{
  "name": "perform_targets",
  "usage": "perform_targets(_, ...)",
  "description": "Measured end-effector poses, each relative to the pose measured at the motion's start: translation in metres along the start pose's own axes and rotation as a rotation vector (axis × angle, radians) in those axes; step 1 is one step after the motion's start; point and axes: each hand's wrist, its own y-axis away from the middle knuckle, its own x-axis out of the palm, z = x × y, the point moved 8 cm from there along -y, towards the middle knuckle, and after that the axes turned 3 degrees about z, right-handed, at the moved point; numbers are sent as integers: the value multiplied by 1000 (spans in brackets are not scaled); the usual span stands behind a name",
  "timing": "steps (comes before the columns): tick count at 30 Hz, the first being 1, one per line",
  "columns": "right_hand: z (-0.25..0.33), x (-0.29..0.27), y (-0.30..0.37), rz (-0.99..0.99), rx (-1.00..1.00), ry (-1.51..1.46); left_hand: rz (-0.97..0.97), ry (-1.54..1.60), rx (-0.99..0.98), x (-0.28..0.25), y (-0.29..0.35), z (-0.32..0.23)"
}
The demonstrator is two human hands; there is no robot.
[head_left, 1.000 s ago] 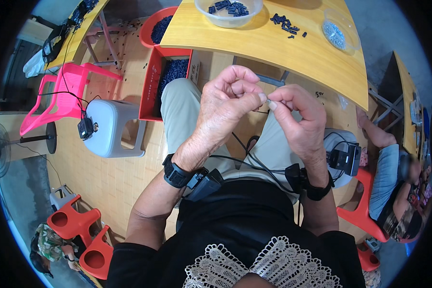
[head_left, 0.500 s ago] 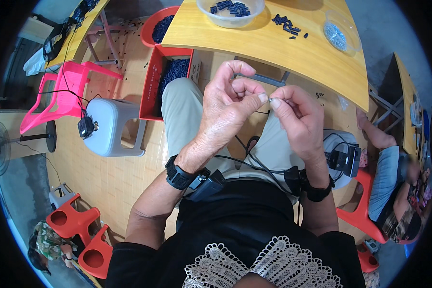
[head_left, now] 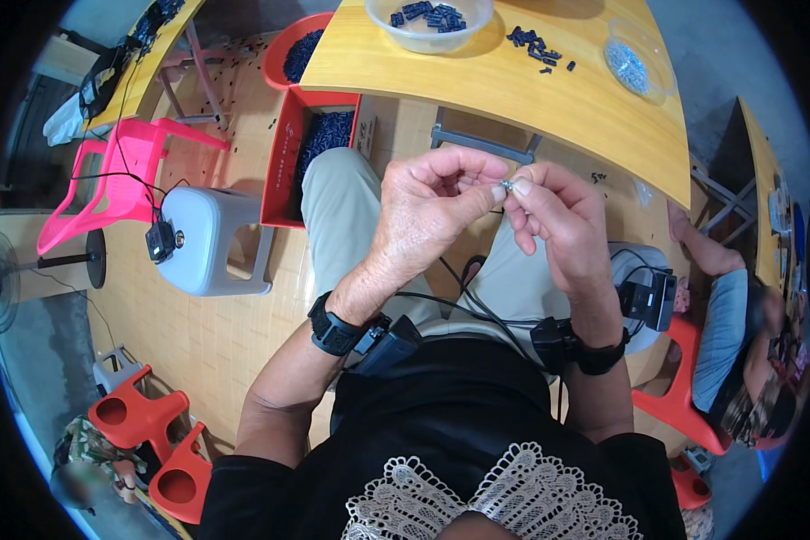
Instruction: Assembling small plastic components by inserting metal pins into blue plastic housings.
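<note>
My left hand [head_left: 427, 207] and my right hand [head_left: 565, 220] meet above my lap, thumb tips almost touching. Between their pinched fingertips sits a tiny silvery metal piece [head_left: 507, 185], too small for its exact kind to show. Both hands are closed on it. Past them on the wooden table [head_left: 405, 76] lie a loose pile of small black parts [head_left: 533, 43] and a clear bowl [head_left: 429, 40] holding more dark pieces. A clear dish [head_left: 627, 68] with many small silvery bits stands at the table's right.
Left of my knee, a red box [head_left: 283, 171] of dark parts stands on the floor below a red basin [head_left: 274, 63]. A grey stool [head_left: 211, 236] and pink chair [head_left: 121, 193] are farther left. Another person [head_left: 724, 342] sits at right. Cables run across my lap.
My left fingers have curled lower and closer in. My right hand's lower fingers have spread downward a little. The silvery piece shows more plainly between the fingertips.
</note>
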Motion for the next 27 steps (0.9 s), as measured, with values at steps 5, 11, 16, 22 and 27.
perform_targets(5,1,0,0,4,-13,-20,45,-33,-60,3,0,1)
perform_targets(11,-1,-1,0,-8,-14,-6,42,-99,-60,2,1,2)
perform_targets(16,-4,0,-1,-3,22,-50,39,-125,-18,3,2,1)
perform_targets(22,-6,3,0,-20,44,-108,-4,-126,29,4,2,-3)
perform_targets(27,0,3,2,-50,-3,15,-13,-82,-45,0,0,4)
